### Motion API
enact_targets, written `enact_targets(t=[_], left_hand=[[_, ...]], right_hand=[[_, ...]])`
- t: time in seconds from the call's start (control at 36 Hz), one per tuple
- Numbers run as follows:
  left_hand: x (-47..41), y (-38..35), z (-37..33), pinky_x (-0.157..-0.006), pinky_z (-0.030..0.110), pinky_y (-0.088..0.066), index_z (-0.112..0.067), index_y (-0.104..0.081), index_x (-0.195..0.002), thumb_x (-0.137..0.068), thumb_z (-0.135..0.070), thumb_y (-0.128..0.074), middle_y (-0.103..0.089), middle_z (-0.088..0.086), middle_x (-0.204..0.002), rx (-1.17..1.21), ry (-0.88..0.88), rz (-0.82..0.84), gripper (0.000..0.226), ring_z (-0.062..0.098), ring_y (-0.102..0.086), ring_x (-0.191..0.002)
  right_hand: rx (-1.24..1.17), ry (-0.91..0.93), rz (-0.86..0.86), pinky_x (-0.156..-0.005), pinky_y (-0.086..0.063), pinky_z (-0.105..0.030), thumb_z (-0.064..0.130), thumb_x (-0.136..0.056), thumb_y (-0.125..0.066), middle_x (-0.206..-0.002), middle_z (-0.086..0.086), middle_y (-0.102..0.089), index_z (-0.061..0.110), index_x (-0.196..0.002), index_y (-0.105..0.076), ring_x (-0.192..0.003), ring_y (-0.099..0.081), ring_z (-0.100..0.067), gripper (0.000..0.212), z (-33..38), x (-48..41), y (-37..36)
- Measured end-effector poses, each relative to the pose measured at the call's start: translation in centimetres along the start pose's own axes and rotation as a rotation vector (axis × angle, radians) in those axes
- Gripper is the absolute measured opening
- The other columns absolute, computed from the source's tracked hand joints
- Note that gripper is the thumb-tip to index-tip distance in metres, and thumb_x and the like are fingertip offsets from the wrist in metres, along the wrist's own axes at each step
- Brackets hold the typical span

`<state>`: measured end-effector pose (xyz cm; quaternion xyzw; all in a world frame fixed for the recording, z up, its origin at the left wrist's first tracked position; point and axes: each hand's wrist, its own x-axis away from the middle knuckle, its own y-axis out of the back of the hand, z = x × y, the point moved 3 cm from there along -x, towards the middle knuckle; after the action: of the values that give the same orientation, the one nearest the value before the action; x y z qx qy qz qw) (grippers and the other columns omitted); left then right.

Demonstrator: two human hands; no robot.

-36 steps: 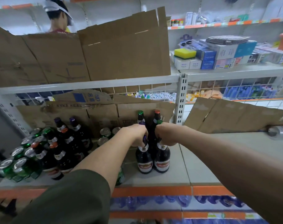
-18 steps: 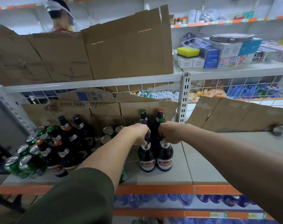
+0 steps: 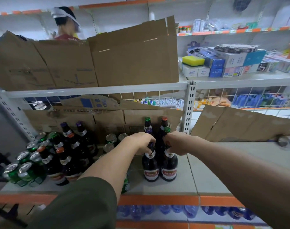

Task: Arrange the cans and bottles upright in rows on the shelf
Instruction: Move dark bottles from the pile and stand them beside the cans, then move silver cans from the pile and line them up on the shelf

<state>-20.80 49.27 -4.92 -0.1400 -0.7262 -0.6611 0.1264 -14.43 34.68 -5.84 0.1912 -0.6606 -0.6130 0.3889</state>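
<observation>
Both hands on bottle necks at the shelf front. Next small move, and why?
Probably release both necks. The left hand grips the left bottle, the right hand the right bottle; both stand upright on the shelf, side by side before the rear bottles. The cluster at left likely comes next.

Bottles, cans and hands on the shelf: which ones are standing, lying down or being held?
left front bottle, upright, held by neck.
right front bottle, upright, held by neck.
left hand, grips left front bottle.
right hand, grips right front bottle.
back bottles, upright, capped.
left bottle group, upright, capped.
green cans, upright, clustered.
far-right container, lying down, blurred.
</observation>
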Motion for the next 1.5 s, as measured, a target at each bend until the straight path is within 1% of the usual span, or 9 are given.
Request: enact_targets(t=[0.17, 0.28, 0.64, 0.83, 1.0, 1.14, 1.19, 1.31, 1.5], left_hand=[[0.1, -0.8, 0.9, -0.085, 0.041, -0.052, -0.025, -0.057, -0.117, -0.095, -0.032, -0.067, -0.059, 0.001, -0.121, 0.12, 0.013, -0.008, 0.024, 0.022, -0.058, -0.102], [0.6, 0.0, 0.9, -0.104, 0.042, -0.048, -0.031, -0.044, -0.148, -0.084, -0.051, -0.071, -0.049, -0.003, -0.148, 0.136, 0.015, 0.004, 0.073, 0.021, -0.052, -0.129], [-3.7, 7.8, -13.4, -0.103, 0.04, -0.048, -0.027, -0.051, -0.142, -0.096, -0.046, -0.06, -0.056, 0.001, -0.139, 0.194, -0.163, -0.177, 0.05, 0.023, -0.056, -0.121], [-9.9, 8.1, -27.4, -0.106, 0.034, -0.043, -0.027, -0.047, -0.147, -0.098, -0.046, -0.059, -0.052, -0.001, -0.147, 0.122, -0.249, -0.175, 0.054, 0.023, -0.052, -0.131], [-15.4, 8.7, -39.0, -0.112, 0.039, -0.041, -0.027, -0.044, -0.149, -0.097, -0.048, -0.058, -0.048, -0.002, -0.152, 0.087, -0.315, -0.107, 0.058, 0.022, -0.049, -0.135], [-19.9, 8.7, -45.8, -0.108, 0.043, -0.044, -0.032, -0.047, -0.143, -0.084, -0.058, -0.057, -0.054, -0.001, -0.146, 0.071, -0.335, -0.11, 0.065, 0.025, -0.054, -0.129], [-20.8, 8.7, -48.2, -0.107, 0.042, -0.046, -0.031, -0.049, -0.141, -0.084, -0.058, -0.058, -0.056, 0.0, -0.143, 0.066, -0.358, -0.107, 0.064, 0.025, -0.055, -0.126], [-22.5, 8.1, -51.8, -0.104, 0.038, -0.046, -0.025, -0.056, -0.135, -0.095, -0.043, -0.061, -0.059, -0.001, -0.135, 0.031, -0.411, -0.062, 0.044, 0.022, -0.056, -0.123], [-28.1, 6.6, -55.6, -0.099, 0.039, -0.048, -0.03, -0.056, -0.133, -0.092, -0.048, -0.062, -0.061, -0.003, -0.128, -0.035, -0.495, -0.017, 0.045, 0.02, -0.058, -0.114]], right_hand=[[-0.012, -0.043, 0.018, -0.074, -0.054, -0.039, 0.036, -0.093, -0.06, -0.105, -0.005, -0.062, 0.02, -0.115, -0.053, -0.091, -0.061, -0.027, 0.028, -0.5, 0.7, -0.4], [-0.065, -0.087, -0.019, -0.085, -0.054, -0.042, 0.061, -0.081, -0.066, -0.123, -0.001, -0.062, 0.028, -0.129, -0.046, -0.103, -0.061, -0.027, 0.061, -1.6, 1.9, 0.2], [-0.173, -0.515, -0.128, -0.107, -0.04, -0.035, 0.063, -0.085, -0.064, -0.146, -0.001, -0.049, 0.021, -0.142, -0.044, -0.132, -0.048, -0.025, 0.074, -17.5, 16.4, 3.4], [-0.219, -0.727, -0.123, -0.107, -0.04, -0.039, 0.055, -0.096, -0.052, -0.145, -0.005, -0.051, 0.017, -0.137, -0.044, -0.13, -0.049, -0.029, 0.057, -29.4, 26.6, 1.1], [-0.265, -0.831, -0.088, -0.104, -0.04, -0.033, 0.043, -0.089, -0.068, -0.146, -0.007, -0.05, 0.016, -0.143, -0.042, -0.131, -0.05, -0.028, 0.065, -38.3, 35.2, 0.1], [-0.329, -0.859, -0.169, -0.08, -0.051, -0.034, 0.035, -0.086, -0.07, -0.11, -0.009, -0.067, 0.013, -0.106, -0.057, -0.093, -0.063, -0.024, 0.032, -45.2, 39.6, 0.2], [-0.355, -0.859, -0.19, -0.078, -0.047, -0.031, 0.036, -0.088, -0.07, -0.112, -0.008, -0.065, 0.022, -0.098, -0.052, -0.093, -0.06, -0.023, 0.024, -46.9, 40.5, -0.1], [-0.384, -0.894, -0.125, -0.103, -0.042, -0.035, 0.046, -0.088, -0.068, -0.146, -0.01, -0.049, 0.01, -0.141, -0.042, -0.13, -0.049, -0.031, 0.068, -50.6, 41.4, -2.0], [-0.467, -0.974, -0.08, -0.107, -0.043, -0.039, 0.037, -0.088, -0.072, -0.153, -0.009, -0.041, 0.014, -0.153, -0.027, -0.134, -0.047, -0.029, 0.083, -54.7, 42.2, -6.5]])
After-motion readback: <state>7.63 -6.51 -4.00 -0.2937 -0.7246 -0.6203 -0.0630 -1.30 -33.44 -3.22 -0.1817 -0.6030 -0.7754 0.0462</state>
